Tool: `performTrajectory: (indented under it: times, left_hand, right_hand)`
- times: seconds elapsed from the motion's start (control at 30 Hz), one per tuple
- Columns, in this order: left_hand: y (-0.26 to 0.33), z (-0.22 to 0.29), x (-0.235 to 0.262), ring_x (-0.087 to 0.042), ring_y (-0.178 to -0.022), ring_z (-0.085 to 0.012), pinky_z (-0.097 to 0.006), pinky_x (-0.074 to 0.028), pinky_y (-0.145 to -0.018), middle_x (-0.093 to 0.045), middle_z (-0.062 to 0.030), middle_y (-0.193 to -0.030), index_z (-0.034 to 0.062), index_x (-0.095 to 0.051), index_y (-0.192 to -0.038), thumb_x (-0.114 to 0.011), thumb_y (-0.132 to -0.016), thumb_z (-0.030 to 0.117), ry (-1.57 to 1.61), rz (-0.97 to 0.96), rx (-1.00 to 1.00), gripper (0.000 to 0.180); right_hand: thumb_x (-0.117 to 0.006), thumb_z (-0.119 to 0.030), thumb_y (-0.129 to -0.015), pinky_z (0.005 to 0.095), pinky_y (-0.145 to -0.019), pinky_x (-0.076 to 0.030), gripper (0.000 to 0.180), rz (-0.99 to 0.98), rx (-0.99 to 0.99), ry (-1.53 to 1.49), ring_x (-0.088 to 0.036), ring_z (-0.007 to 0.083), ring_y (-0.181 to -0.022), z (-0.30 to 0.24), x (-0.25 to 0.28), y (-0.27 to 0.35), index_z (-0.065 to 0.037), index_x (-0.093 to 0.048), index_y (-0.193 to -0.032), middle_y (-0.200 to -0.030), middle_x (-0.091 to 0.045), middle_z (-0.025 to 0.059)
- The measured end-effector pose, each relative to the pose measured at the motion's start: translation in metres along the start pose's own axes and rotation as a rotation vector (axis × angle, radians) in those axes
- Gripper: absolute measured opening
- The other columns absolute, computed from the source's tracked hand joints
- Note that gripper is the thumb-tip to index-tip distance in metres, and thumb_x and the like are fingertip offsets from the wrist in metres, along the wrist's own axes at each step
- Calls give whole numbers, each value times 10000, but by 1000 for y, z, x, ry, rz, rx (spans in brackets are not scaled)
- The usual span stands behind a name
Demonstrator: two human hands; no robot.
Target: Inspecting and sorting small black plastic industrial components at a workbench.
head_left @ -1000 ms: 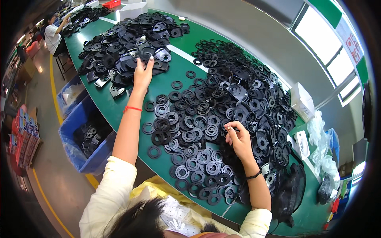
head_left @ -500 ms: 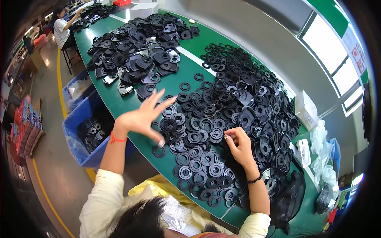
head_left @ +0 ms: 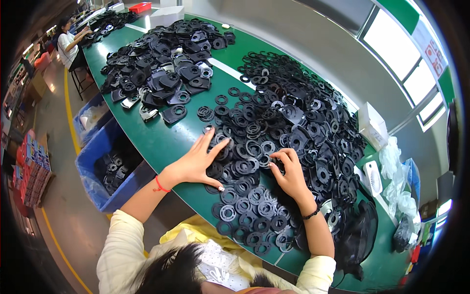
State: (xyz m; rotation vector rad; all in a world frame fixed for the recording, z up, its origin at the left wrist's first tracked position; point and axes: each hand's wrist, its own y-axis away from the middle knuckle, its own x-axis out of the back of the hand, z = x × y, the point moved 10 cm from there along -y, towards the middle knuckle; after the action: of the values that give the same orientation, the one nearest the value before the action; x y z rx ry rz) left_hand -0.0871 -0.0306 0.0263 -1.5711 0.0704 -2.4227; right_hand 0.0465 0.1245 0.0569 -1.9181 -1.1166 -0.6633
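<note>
My left hand (head_left: 195, 162) is open, thumb and fingers spread over the left edge of a heap of flat black rings (head_left: 242, 166), its fingertips at the rings. My right hand (head_left: 290, 175) is curled, with thumb and index finger closing on the edge of a black ring (head_left: 265, 160) in the heap. Below both hands, more loose rings (head_left: 255, 196) lie in a thin layer toward the near table edge. Right of my right hand, the heap rises into a pile of black ring-shaped parts (head_left: 323, 147), some with flat plates.
Another heap of black plate parts (head_left: 161, 68) covers the table's far left. Blue bins (head_left: 93, 166) stand against the table's left side. To the right are a white box (head_left: 373, 126), a small white fan (head_left: 373, 177) and clear plastic bags (head_left: 391, 161). A person (head_left: 68, 44) sits far left.
My left hand has come down from above the table onto the rings, moving right and nearer. My right hand has shifted slightly left, its thumb and index finger now at a ring.
</note>
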Motion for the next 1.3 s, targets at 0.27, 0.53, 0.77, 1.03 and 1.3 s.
performTrajectory:
  times: [0.27, 0.53, 0.77, 1.03, 1.3]
  left_hand:
    - [-22, 14, -11, -53, -1342, -539, -573, -149, -1085, 9, -361, -1442, 200, -129, -1462, -778, -555, 608, -7, -61, -73, 1188]
    - [-7, 20, 6, 17, -1347, -543, -638, -92, -1057, 53, -291, -1486, 241, -89, -1477, -785, -571, 568, 23, -120, 9, 1189]
    - [13, 67, 33, -199, -1349, -432, -525, -190, -1085, -200, -237, -1457, 156, -337, -1405, -756, -708, 386, 106, 42, -142, 844]
    - [92, 158, -19, -585, -812, -215, -316, -460, -721, -602, -62, -927, 94, -636, -1002, -682, -816, 189, 608, -403, -519, 214]
    - [141, 144, -175, -603, -857, -358, -428, -488, -729, -598, -174, -970, 36, -544, -1085, -527, -825, 115, 427, -565, -310, 272]
  right_hand:
    - [-713, -212, -760, 395, -909, -400, 447, -53, 46, 185, -471, 318, -1049, -7, -6, 3, -52, -560, -1149, -1117, -489, 147]
    - [-703, -223, -770, 395, -896, -403, 419, -37, 78, 189, -471, 320, -1039, -6, -5, 4, -63, -560, -1130, -1109, -486, 148]
    - [-688, -209, -786, 386, -880, -412, 381, -42, 75, 159, -486, 311, -999, -1, -4, 3, -57, -560, -1111, -1078, -490, 143]
    - [-641, -151, -826, 349, -915, -412, 294, -129, 56, 55, -513, 296, -1035, 7, 9, -10, -52, -587, -1098, -1098, -500, 142]
    - [-638, -185, -835, 347, -873, -444, 282, -130, 105, 101, -548, 295, -980, -23, 52, -20, -34, -598, -1069, -1038, -537, 141]
